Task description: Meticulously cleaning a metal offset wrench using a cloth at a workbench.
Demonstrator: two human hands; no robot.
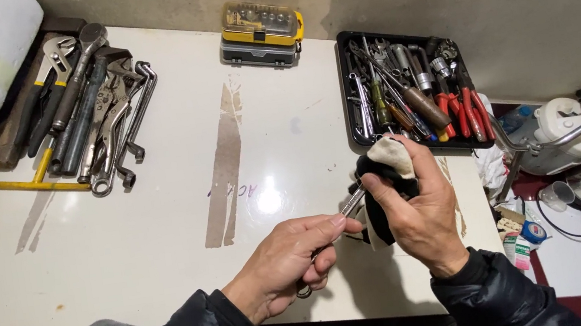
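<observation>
Stretching wide and glossy, the white table (pixel 164 224) lies bare through its middle, with loose steel wrenches (pixel 84 100) heaped far left and one black tray (pixel 349 88) of tools at its far right edge. Near its front edge, the left hand (pixel 285 264) pinches one slim metal tool (pixel 352 202), while the right hand (pixel 416 210) grips one crumpled black-and-cream rag (pixel 386 165) around its tip.

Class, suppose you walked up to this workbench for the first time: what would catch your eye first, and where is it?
Near the table's front edge, the left hand holds a slim metal tool whose tip goes into a dark rag gripped by the right hand. A black tray crammed with screwdrivers and red-handled pliers sits at the back right. A heap of wrenches lies at the back left.
</observation>
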